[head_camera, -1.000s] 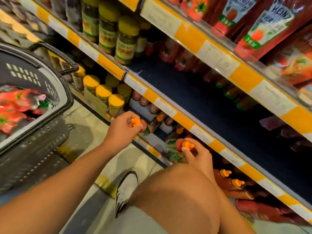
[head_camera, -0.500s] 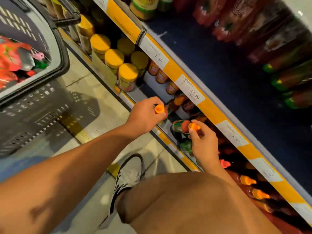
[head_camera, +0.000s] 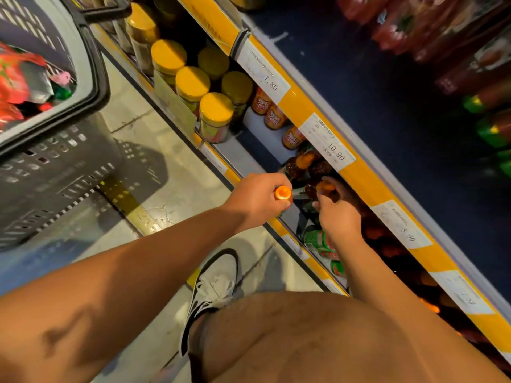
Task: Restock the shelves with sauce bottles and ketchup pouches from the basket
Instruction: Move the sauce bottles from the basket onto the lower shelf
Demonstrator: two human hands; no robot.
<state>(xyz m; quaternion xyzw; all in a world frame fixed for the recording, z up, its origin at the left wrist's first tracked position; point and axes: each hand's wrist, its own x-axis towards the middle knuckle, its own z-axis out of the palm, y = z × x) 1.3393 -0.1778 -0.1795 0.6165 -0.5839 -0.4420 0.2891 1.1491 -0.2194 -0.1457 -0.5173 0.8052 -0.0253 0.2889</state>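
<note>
My left hand (head_camera: 255,196) grips a sauce bottle by its neck; only its orange cap (head_camera: 282,193) shows, at the front edge of the bottom shelf (head_camera: 243,161). My right hand (head_camera: 336,214) reaches under the yellow shelf rail and holds a second orange-capped sauce bottle (head_camera: 323,187) inside the shelf, beside other dark sauce bottles (head_camera: 307,161). The grey basket (head_camera: 96,64) stands at the upper left with red ketchup pouches (head_camera: 13,81) inside.
Yellow-lidded jars (head_camera: 215,110) stand on the bottom shelf to the left of the bottles. Small red jars (head_camera: 273,116) sit behind them. The yellow price rail (head_camera: 326,134) overhangs the shelf. Green-capped bottles (head_camera: 318,240) lie by my right wrist. My shoe (head_camera: 218,283) rests on the floor.
My right hand has pushed its bottle deeper under the rail. My left hand with its bottle has stayed at the shelf edge. The camera tilted further down.
</note>
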